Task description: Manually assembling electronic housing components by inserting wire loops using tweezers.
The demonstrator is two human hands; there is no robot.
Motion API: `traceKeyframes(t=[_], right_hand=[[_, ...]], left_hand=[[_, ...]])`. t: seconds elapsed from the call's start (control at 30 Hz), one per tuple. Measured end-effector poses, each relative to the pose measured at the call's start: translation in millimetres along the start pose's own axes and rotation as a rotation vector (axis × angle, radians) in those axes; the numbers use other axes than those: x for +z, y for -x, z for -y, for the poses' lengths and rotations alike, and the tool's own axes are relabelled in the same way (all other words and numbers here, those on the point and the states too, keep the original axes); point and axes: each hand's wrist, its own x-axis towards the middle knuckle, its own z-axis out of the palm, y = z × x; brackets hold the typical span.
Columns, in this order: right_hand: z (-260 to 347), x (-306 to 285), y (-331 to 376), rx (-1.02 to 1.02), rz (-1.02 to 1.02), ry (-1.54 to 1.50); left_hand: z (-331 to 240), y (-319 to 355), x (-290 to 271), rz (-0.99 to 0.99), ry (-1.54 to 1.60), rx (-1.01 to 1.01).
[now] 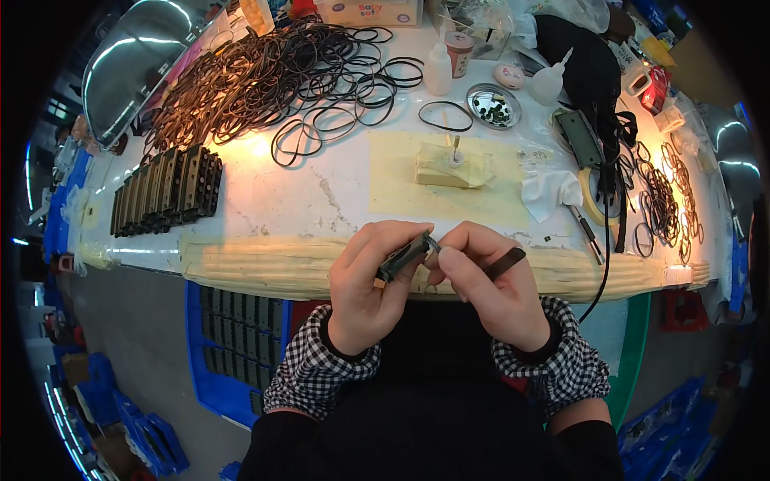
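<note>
Over the table's front edge, my left hand is closed round a small dark green rectangular part, held at a tilt. My right hand pinches at the part's upper end, where a little greyish piece shows between the fingertips; its kind is too small to tell. A dark, flat-ended tool lies across the right hand, its wide end sticking out past the fingers. Its tip is hidden. Beyond my hands stands a tape-covered block with a short metal pin on top, on a yellowish sheet.
Dark green parts stand in a row at left, below a heap of black loops. At right are a round metal dish of small pieces, white bottles, tape roll and pen. A blue tray of parts sits below.
</note>
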Motion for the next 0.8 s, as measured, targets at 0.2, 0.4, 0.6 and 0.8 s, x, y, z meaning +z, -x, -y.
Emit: traceKeyframes(t=[0.2,0.4,0.6,0.8], right_hand=[[-6.6,2.4,-2.4,-0.097,-0.036,-0.002],[-9.0,-0.2,-1.7,-0.145,-0.046,0.072],[-9.9,-1.8,-1.8,-0.151,-0.054,0.099],[-9.0,-0.1,-2.2,-0.142,-0.053,0.080]], left_hand=[[1.1,1.5,3.4,-0.019,0.031,-0.011],[0.6,6.6,11.4,-0.049,0.274,-0.142],[0.5,7.3,14.1,-0.061,0.335,-0.171],[2.4,6.1,11.0,-0.061,0.167,-0.063]])
